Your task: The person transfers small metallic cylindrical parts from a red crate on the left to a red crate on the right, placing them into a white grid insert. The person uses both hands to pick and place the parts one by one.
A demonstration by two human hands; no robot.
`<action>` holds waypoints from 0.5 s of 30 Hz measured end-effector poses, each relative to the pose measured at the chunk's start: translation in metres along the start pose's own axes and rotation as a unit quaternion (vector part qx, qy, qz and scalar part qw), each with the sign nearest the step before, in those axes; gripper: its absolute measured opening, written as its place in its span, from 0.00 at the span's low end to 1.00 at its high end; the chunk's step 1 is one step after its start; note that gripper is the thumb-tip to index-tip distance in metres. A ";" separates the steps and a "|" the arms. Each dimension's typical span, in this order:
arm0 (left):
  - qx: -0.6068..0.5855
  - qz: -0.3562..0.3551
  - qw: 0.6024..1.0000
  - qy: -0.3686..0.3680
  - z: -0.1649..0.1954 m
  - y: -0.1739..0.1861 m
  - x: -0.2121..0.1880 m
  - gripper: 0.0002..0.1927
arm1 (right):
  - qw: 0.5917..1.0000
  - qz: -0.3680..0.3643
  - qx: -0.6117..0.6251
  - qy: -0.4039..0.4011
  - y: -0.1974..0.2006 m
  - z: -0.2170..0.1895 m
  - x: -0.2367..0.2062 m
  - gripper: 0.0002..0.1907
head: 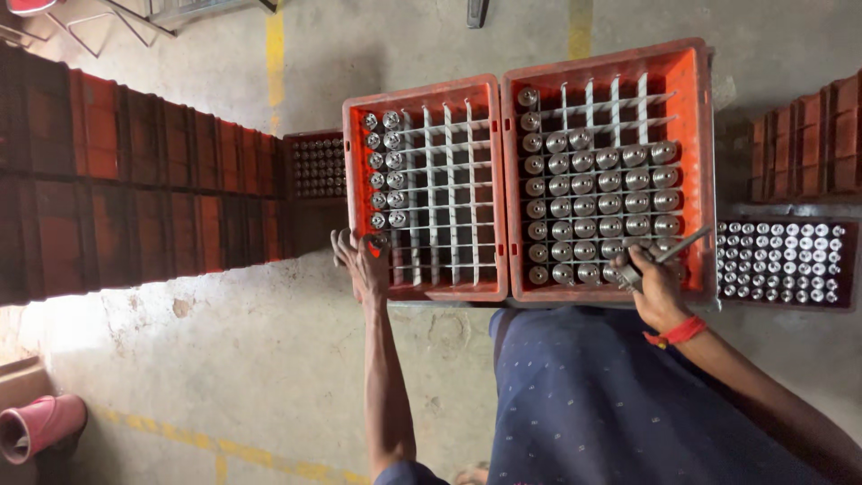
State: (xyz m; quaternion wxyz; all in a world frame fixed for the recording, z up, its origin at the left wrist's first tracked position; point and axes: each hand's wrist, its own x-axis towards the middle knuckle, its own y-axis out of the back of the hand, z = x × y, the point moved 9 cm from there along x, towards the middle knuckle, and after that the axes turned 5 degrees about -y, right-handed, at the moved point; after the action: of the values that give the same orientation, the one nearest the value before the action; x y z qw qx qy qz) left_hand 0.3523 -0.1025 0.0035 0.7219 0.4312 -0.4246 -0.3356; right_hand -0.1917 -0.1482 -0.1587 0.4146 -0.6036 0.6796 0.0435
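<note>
While stacked crates (135, 180) flank, hands (364, 260) perhaps grasp bottles (593, 193).

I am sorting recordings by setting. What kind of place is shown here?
Probably a small workshop or factory floor: orange crates with divider grids hold rows of metal cylinders, many more crates stand stacked around, and the concrete floor has yellow lines.

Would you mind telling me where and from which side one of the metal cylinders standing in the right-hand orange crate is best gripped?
Probably by its round top end, from straight above. Each metal cylinder stands upright in its own cell of the white divider grid in the right crate, so the sides are walled in and only the cap shows. The right hand already holds a metal tool there.
</note>
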 end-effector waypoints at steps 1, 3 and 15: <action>-0.025 -0.027 0.999 0.032 -0.002 0.006 0.002 0.16 | 1.000 0.005 -0.016 0.002 0.003 0.000 -0.002 0.04; -0.109 0.066 0.992 0.002 0.002 0.054 -0.005 0.19 | 1.000 0.014 -0.023 -0.003 0.014 0.002 -0.011 0.04; -0.453 -0.132 0.878 0.076 0.210 -0.091 -0.110 0.09 | 0.999 -0.002 -0.024 -0.033 -0.084 0.000 -0.024 0.04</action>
State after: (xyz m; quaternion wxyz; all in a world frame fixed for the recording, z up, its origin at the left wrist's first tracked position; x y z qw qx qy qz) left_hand 0.1069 -0.1166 -0.0588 0.8173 0.1336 -0.1090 -0.5498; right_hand -0.1215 -0.1522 -0.1065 0.4219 -0.6129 0.6634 0.0790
